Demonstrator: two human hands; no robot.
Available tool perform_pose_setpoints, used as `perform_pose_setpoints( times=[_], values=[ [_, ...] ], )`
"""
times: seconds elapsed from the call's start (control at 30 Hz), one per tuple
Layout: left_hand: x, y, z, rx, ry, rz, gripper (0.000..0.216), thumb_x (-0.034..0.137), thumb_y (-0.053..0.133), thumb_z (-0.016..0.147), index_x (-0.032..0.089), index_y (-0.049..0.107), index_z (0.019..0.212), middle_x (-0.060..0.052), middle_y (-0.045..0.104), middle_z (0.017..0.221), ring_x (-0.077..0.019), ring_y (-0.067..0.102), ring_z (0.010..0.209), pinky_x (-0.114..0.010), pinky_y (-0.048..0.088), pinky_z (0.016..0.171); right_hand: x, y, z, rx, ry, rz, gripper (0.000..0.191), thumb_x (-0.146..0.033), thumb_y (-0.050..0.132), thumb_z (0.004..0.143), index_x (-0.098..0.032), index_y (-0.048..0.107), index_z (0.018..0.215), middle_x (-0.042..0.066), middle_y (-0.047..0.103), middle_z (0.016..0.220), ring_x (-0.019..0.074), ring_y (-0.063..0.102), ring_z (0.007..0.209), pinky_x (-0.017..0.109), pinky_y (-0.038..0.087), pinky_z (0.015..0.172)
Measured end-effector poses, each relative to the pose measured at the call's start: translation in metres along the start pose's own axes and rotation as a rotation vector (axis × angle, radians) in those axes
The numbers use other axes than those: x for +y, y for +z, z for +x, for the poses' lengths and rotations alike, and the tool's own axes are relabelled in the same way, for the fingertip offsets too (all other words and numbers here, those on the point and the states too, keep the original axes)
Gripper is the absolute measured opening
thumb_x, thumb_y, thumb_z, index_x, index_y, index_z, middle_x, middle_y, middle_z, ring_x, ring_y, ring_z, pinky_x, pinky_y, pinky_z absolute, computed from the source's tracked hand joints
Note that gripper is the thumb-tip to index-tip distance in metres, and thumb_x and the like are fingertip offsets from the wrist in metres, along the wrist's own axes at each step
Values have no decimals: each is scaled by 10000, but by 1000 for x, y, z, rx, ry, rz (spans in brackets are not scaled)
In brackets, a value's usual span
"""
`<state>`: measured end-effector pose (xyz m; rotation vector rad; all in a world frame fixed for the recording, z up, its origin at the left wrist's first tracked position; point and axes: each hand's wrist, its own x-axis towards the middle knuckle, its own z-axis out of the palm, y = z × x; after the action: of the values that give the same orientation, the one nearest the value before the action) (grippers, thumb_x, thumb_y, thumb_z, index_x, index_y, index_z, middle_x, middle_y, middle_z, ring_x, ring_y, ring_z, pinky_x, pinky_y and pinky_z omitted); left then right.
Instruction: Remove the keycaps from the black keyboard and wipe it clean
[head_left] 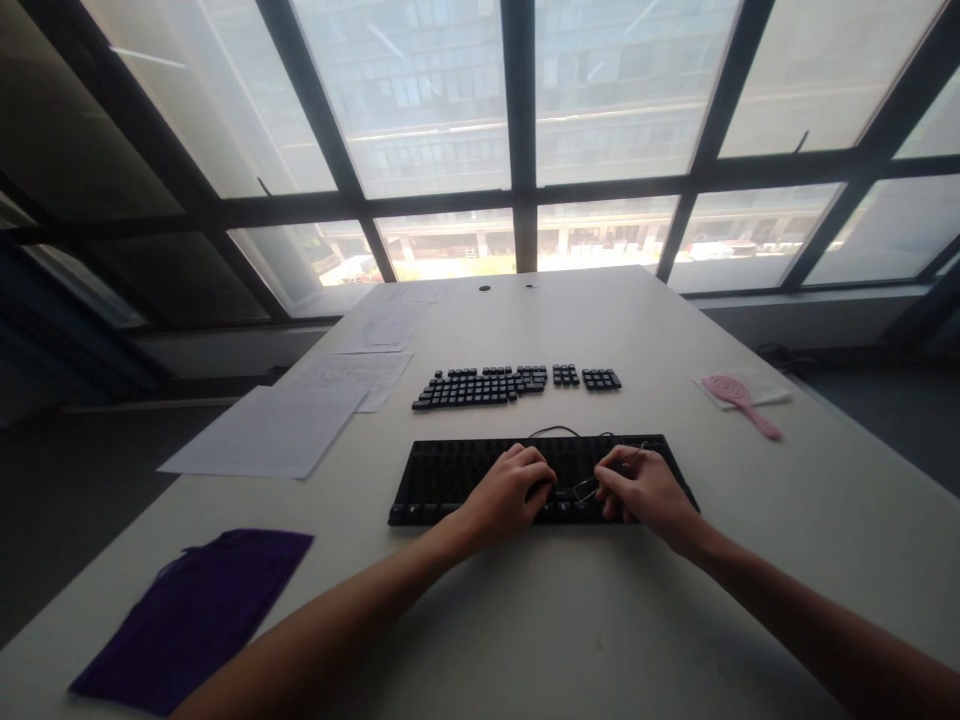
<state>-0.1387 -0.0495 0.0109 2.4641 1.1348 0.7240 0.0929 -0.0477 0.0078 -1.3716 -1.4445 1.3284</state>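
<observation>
A black keyboard with its keycaps removed lies on the white table in front of me. The pulled keycaps are laid out in rows just behind it. My left hand rests curled on the keyboard's lower middle, fingers pressed down on it. My right hand is closed in a pinch on a thin wire keycap puller whose tip points at the keyboard's lower row between my hands.
Several paper sheets lie at the left of the table. A purple cloth sits at the near left corner. A pink brush lies on a white sheet at the right. Large windows stand behind the table.
</observation>
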Motion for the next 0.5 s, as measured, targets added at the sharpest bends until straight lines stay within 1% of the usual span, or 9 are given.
perform_pose_setpoints(
  times=[0.07,0.13,0.23,0.33,0.5],
  values=[
    [2,2,4,-21,8,-30,138,174,592,898,203,700,979,-61,640,981,-204,545,970,-345,464,892,1,1,2,-8,-17,28,232,-378,667,806,-155,605,801,32,687,589,155,642,427,177,386,326],
    [3,4,8,-41,10,-39,118,239,640,889,207,694,988,-56,644,984,-203,551,957,-347,465,886,1,2,3,6,-37,77,219,-363,661,808,-155,596,783,25,675,575,142,619,407,174,363,322],
    [3,8,11,-69,-12,-11,188,317,729,835,212,692,986,-46,658,978,-205,564,921,-349,464,849,1,5,3,37,-75,149,215,-355,656,814,-161,582,758,5,648,547,119,574,378,175,340,326],
    [3,10,14,-83,-43,10,216,328,767,803,230,712,987,-35,668,968,-206,577,912,-338,462,819,1,7,1,38,-116,183,215,-351,658,821,-170,572,744,-15,625,527,102,540,368,180,346,348],
    [3,14,16,-80,-66,-53,202,311,789,784,248,758,973,-27,679,941,-197,574,890,-318,466,804,3,7,-1,40,-131,218,235,-377,665,824,-179,569,744,-22,618,532,94,516,374,188,353,362]
  ],
)
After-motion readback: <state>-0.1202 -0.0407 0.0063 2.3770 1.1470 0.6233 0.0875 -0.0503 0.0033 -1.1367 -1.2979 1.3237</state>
